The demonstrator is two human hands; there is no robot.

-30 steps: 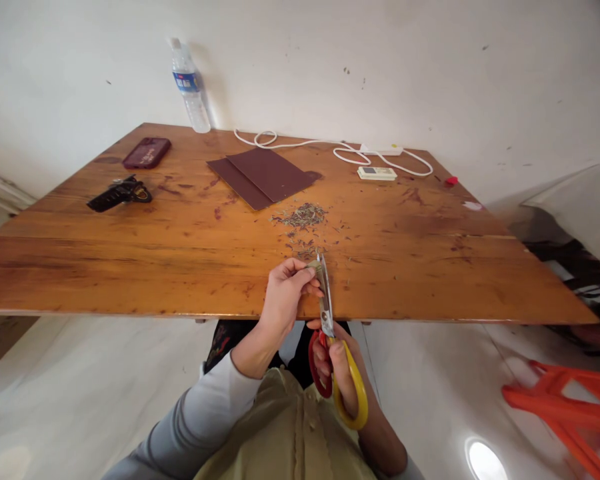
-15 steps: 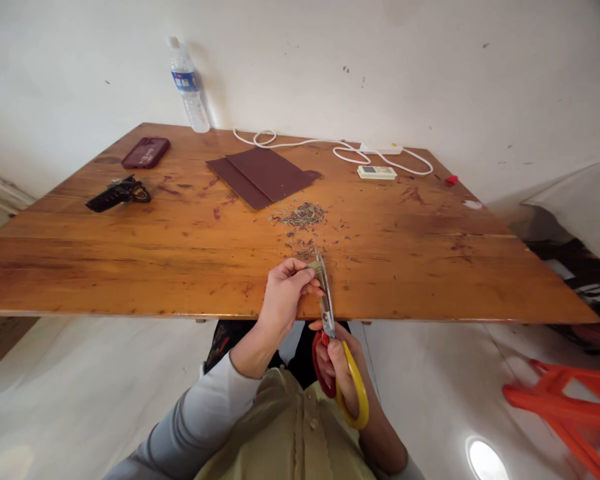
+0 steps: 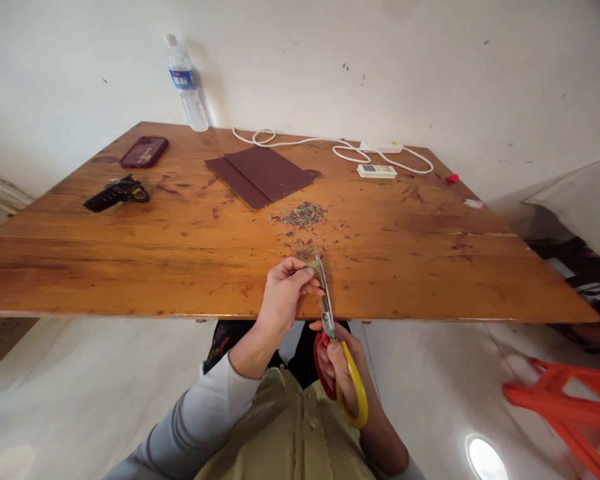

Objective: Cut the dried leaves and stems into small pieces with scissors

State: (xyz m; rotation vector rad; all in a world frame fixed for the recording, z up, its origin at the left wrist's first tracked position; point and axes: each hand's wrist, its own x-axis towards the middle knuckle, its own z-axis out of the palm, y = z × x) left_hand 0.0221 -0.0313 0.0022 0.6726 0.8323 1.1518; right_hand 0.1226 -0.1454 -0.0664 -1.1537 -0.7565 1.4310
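Note:
My left hand [image 3: 286, 291] pinches a small olive-brown strip [image 3: 314, 267], possibly paper or card, near the table's front edge. Most of the strip is hidden by the fingers and blades. In my right hand [image 3: 344, 370] is a pair of scissors [image 3: 327, 303], one handle loop red and the other yellow. Their blades point away from me and lie right against the strip, looking nearly closed. Just beyond the tips, a heap of small cut shreds [image 3: 304, 214] lies on the wooden table [image 3: 180, 280], with loose bits scattered towards me.
Two dark brown sheets [image 3: 263, 175] overlap behind the shreds. Left are a phone [image 3: 144, 153], a black strap-like object [image 3: 117, 194] and a plastic bottle [image 3: 189, 90]. Back right hold a white cable [image 3: 305, 141] and a pale remote [image 3: 377, 172]. An orange stool [image 3: 565, 400] stands right, on the floor.
Almost nothing differs. The view has shifted very slightly, and both hands keep the same hold on strip and scissors.

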